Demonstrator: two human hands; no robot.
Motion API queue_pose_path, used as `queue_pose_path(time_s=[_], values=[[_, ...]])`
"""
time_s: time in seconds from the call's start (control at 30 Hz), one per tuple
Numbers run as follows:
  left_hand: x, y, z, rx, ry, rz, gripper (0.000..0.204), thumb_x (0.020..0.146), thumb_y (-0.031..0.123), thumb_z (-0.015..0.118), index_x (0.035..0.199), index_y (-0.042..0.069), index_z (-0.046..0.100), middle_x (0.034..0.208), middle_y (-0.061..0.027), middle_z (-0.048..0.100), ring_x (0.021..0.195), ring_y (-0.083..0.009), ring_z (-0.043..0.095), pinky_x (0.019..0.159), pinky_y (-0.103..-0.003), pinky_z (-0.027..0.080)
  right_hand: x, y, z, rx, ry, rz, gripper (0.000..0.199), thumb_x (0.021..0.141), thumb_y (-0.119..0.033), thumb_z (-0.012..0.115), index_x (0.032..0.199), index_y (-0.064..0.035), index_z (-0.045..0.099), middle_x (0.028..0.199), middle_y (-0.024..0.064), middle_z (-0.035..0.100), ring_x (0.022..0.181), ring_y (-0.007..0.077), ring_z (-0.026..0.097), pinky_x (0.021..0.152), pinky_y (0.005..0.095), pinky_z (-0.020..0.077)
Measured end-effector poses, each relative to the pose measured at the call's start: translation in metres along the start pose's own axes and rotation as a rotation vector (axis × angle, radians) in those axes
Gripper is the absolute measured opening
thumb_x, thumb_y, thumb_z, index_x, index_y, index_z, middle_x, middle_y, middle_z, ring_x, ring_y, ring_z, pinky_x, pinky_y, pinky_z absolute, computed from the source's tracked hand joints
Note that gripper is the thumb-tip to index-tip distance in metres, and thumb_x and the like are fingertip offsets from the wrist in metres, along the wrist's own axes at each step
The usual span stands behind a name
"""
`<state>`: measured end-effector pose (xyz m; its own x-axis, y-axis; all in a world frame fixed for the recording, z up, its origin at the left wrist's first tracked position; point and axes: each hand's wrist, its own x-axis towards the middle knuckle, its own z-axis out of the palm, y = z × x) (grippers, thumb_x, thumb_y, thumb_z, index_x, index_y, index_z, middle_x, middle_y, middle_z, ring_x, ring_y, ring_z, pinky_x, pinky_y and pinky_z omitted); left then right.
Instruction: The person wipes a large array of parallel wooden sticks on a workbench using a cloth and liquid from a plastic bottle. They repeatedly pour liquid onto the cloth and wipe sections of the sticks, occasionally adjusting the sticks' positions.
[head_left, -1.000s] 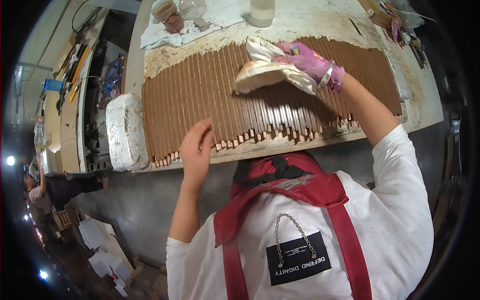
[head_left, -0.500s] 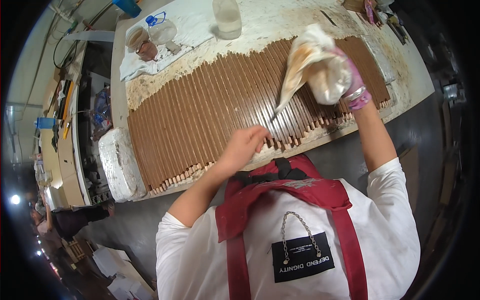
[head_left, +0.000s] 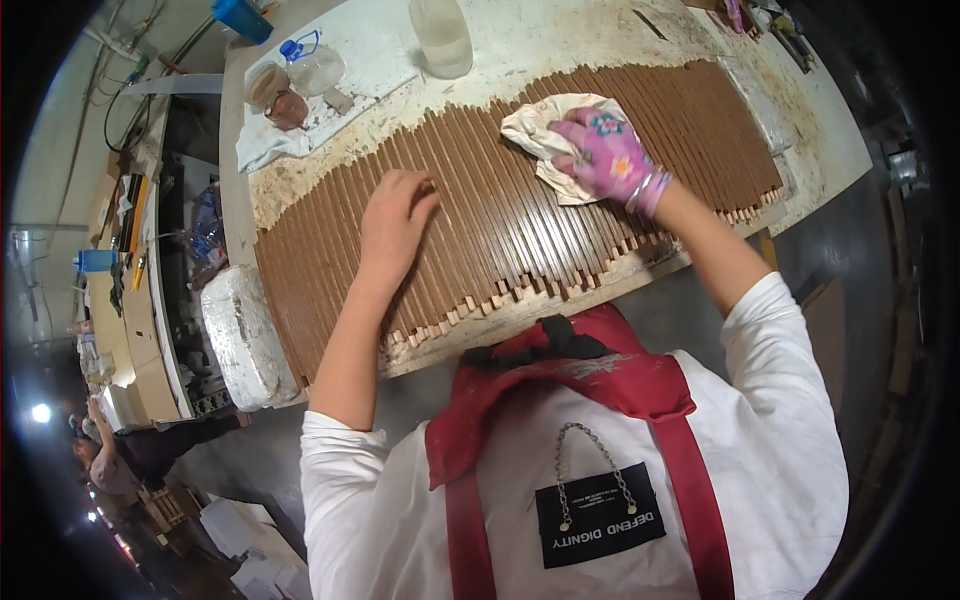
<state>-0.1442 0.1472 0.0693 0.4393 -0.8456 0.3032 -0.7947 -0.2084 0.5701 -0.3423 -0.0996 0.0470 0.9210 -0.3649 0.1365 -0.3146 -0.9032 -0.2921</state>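
Brown wooden strips (head_left: 480,215) with pale pegs at their near ends lie side by side across the table. My right hand (head_left: 610,160), in a pink flowered glove, presses a crumpled, stained white cloth (head_left: 530,128) onto the strips right of the middle. The glove's fingers are bent into the cloth. My bare left hand (head_left: 395,222) is over the strips left of the middle. Its fingers curve toward the right, thumb apart from them, and nothing shows between them. Whether its fingertips touch the wood I cannot tell.
At the back left, a blue-capped bottle (head_left: 315,68) and jars (head_left: 287,108) stand on a white cloth (head_left: 255,152). A clear bottle (head_left: 441,40) stands behind the strips. A wrapped block (head_left: 245,335) is at the table's left edge. Another person (head_left: 110,455) is at far left.
My right hand has brought the raised cloth down and left onto the strips. My left hand has moved left and farther from me, away from the strips' near ends.
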Motion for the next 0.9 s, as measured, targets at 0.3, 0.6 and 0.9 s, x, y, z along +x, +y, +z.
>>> queue_pose_path(time_s=[0.3,0.6,0.9], values=[[0.065,-0.017,0.046,0.192,-0.019,0.294,0.029,0.092,0.021,0.054,0.119,0.01,0.058,0.123,-0.0086,0.056,0.117,-0.0296,0.05,0.098,-0.043,0.039,0.011,0.022,0.017,0.395,0.093,0.231,0.043,0.091,-0.037,0.057,0.125,-0.0108,0.055,0.11,0.0112,0.065,0.099,0.0258,0.062,0.084,0.041,0.0485],[0.072,-0.027,0.088,0.491,-0.215,0.137,0.048,0.099,0.038,0.037,0.144,0.021,0.038,0.15,-0.0051,0.035,0.139,-0.0282,0.029,0.113,-0.048,0.02,-0.058,-0.113,0.024,0.212,-0.172,-0.424,0.018,0.077,-0.018,0.058,0.094,-0.0124,0.06,0.089,0.0066,0.064,0.082,0.0254,0.065,0.067,0.0424,0.0515],[0.08,-0.015,0.089,0.498,-0.269,0.15,0.047,0.1,0.036,0.035,0.144,0.021,0.037,0.151,-0.0045,0.033,0.139,-0.0266,0.027,0.113,-0.047,0.019,0.005,0.002,-0.006,0.029,0.02,0.341,0.027,0.094,-0.029,0.048,0.108,-0.0104,0.063,0.094,0.011,0.068,0.083,0.0236,0.067,0.073,0.0373,0.0532]])
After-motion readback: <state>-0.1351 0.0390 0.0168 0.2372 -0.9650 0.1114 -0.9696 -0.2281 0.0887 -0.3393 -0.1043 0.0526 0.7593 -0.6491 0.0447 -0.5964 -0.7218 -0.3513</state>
